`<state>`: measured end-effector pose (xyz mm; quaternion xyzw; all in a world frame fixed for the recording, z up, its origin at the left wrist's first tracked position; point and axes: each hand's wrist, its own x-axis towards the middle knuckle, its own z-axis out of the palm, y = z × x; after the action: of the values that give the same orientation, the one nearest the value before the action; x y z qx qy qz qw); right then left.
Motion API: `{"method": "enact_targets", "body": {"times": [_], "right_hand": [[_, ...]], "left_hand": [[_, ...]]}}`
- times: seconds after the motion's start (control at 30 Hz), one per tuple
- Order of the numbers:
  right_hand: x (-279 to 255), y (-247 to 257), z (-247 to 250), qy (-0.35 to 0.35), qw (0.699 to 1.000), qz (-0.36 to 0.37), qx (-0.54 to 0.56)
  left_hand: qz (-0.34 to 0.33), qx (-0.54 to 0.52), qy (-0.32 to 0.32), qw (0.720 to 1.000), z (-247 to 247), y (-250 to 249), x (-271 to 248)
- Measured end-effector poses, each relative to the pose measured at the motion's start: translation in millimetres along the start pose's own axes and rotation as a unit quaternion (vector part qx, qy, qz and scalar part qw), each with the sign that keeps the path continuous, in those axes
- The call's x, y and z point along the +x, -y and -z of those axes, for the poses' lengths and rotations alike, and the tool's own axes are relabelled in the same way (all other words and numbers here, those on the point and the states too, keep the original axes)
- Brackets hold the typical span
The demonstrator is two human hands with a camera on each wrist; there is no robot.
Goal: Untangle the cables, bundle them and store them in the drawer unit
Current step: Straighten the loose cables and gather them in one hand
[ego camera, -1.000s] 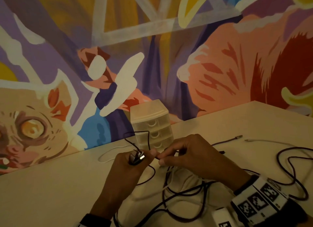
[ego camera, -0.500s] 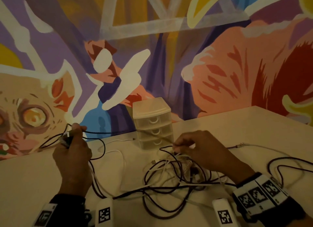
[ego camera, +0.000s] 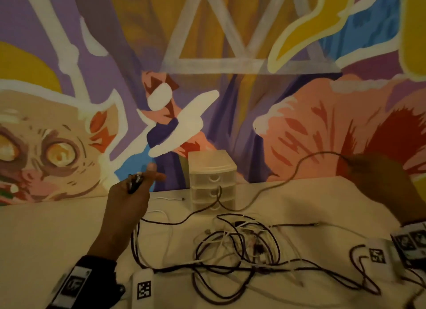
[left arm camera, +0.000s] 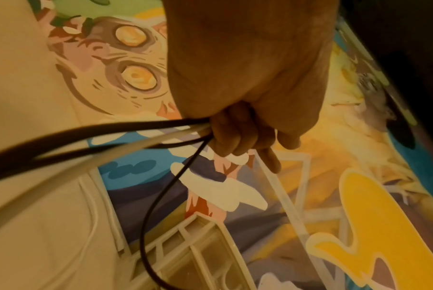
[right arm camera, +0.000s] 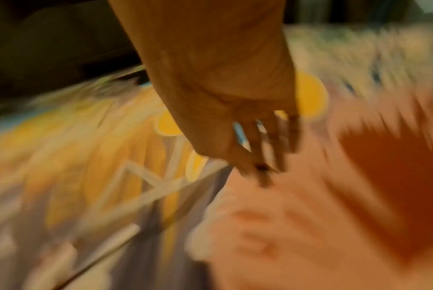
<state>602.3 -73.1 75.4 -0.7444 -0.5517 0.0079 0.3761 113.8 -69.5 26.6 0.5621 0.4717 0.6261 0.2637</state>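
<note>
A tangle of dark and white cables [ego camera: 242, 246] lies on the table in front of the translucent three-drawer unit [ego camera: 212, 182], whose drawers are closed. My left hand [ego camera: 143, 177] is raised left of the unit and grips several cable ends with metal plugs [ego camera: 136, 182]. In the left wrist view its fingers [left arm camera: 235, 137] curl round black and white cables [left arm camera: 136, 135]. My right hand [ego camera: 355, 165] is lifted at the far right, blurred. It pinches one dark cable [ego camera: 297, 170] that arcs down to the tangle. In the right wrist view the right hand [right arm camera: 262, 170] is smeared by motion.
The beige table [ego camera: 57, 239] meets a painted mural wall just behind the drawer unit. A thin white cable [ego camera: 168, 198] lies left of the unit, and loose cable ends [ego camera: 315, 224] trail to the right. White tag blocks [ego camera: 143, 288] sit near the front edge.
My right hand has swung up and to the right, drawing a dark cable out of the tangle. My left hand has shifted right toward the drawer unit, still holding the plugs.
</note>
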Motion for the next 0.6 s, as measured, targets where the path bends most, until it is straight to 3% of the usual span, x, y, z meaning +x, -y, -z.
{"method": "enact_targets", "body": {"times": [0.07, 0.1, 0.17, 0.2, 0.27, 0.33, 0.53, 0.6], "right_hand": [[5, -6, 9, 0.020, 0.985, -0.045, -0.168], [-4, 5, 6, 0.024, 0.985, -0.017, -0.171], [-40, 43, -9, 0.064, 0.990, 0.104, -0.077], [-65, 69, -19, 0.123, 0.977, 0.174, -0.029], [-108, 117, -45, 0.253, 0.927, 0.276, 0.026], [-132, 155, -77, 0.292, 0.894, 0.340, 0.030], [-161, 222, -127, 0.413, 0.856, 0.309, 0.039], [-166, 226, -143, 0.407, 0.852, 0.324, 0.056]], "left_hand": [[0.009, -0.012, -0.017, 1.000, 0, -7, -3], [0.014, -0.024, -0.022, 0.999, -1, -9, -4], [0.017, -0.067, -0.014, 0.997, -6, -16, -4], [0.010, -0.093, 0.002, 0.996, -10, -22, -5], [-0.005, -0.134, 0.049, 0.990, -16, -38, -6], [-0.012, -0.146, 0.090, 0.985, -18, -58, -8], [-0.007, -0.163, 0.197, 0.967, -2, -117, -8], [-0.003, -0.135, 0.218, 0.967, 5, -127, -5]]}}
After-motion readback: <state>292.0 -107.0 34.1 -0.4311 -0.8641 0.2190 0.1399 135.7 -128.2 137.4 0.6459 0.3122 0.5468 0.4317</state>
